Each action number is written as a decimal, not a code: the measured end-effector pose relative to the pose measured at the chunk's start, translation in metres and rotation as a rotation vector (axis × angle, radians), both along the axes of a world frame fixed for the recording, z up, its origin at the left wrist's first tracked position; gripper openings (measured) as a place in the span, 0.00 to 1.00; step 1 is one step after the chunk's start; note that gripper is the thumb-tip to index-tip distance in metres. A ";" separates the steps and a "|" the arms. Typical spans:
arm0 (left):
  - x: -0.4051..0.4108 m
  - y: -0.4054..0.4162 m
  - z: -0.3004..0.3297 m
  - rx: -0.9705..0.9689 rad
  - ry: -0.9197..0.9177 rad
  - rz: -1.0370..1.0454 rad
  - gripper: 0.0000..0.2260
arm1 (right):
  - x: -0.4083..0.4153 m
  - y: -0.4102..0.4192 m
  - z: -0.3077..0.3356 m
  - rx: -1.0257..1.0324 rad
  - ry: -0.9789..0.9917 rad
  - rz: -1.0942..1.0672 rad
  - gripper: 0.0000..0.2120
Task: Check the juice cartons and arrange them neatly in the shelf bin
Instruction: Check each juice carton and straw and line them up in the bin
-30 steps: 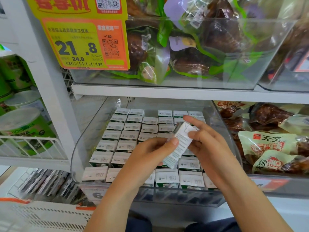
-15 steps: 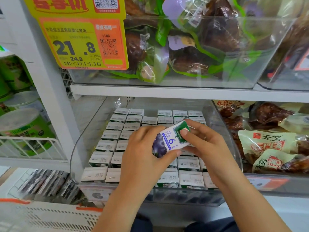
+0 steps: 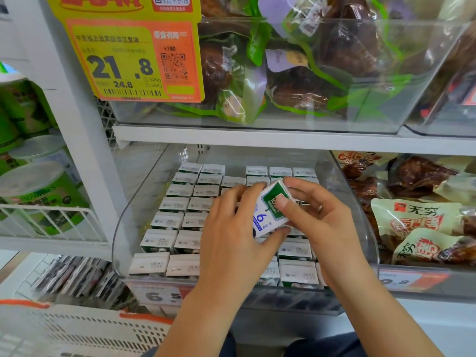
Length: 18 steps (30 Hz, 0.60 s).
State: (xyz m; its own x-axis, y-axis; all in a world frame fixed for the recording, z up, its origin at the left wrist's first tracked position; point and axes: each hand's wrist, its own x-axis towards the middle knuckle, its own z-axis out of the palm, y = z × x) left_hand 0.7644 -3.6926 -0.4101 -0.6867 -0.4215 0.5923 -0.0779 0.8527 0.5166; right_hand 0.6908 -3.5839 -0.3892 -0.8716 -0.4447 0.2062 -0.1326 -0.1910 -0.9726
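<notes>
A small white juice carton [image 3: 269, 211] with a green panel and a blue "6" is held tilted above the clear shelf bin [image 3: 121, 228]. My left hand [image 3: 231, 238] grips its lower left side, thumb under the bottom edge. My right hand [image 3: 316, 220] pinches its upper right end, thumb on the green panel. Rows of several upright cartons [image 3: 180, 220] fill the bin, white tops showing; my hands hide the middle rows.
The shelf above holds a clear bin of green-sealed meat packs [image 3: 296, 73] and a yellow price tag [image 3: 128, 55]. Snack bags [image 3: 417, 222] lie in the bin to the right. Green tubs [image 3: 38, 191] stand at left. A white perforated basket [image 3: 77, 331] sits below.
Both hands turned the carton from its plain side to its printed front, then tilted it more upright. The hands stayed over the bin's middle.
</notes>
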 end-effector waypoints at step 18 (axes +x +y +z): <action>0.009 -0.023 0.020 1.182 0.273 -0.279 0.23 | 0.001 0.003 -0.002 0.151 -0.257 0.363 0.24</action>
State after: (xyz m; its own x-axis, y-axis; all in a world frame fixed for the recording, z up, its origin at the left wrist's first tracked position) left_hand 0.7738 -3.7159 -0.3906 -0.7530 -0.6523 0.0866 0.2615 -0.1759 0.9490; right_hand 0.6919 -3.5812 -0.3908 -0.6683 -0.7388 -0.0865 0.1654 -0.0342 -0.9856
